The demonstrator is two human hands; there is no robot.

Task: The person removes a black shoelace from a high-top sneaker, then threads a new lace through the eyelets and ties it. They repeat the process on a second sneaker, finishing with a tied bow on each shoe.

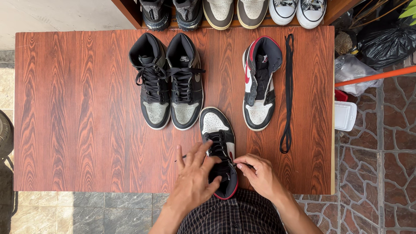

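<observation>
Hands were both on the high-top sneaker (pixel 218 147) at the near edge of the wooden surface (pixel 78 130), toe pointing away. Left hand (pixel 193 173) lay spread over the collar, fingers loose w/ a black lace end poking out beside them; right hand (pixel 258 172) pinched the lace at the eyelets. Shoe looked light, stiff in the sole, soft at the ankle — best gripped by the collar. Lace: thin, floppy, slippery-ish.

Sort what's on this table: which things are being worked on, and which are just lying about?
In hand: near shoe, its lace, left hand, right hand.
Lying about: grey-toed pair, unlaced shoe, loose lace, shoes on the shelf, white box.
</observation>
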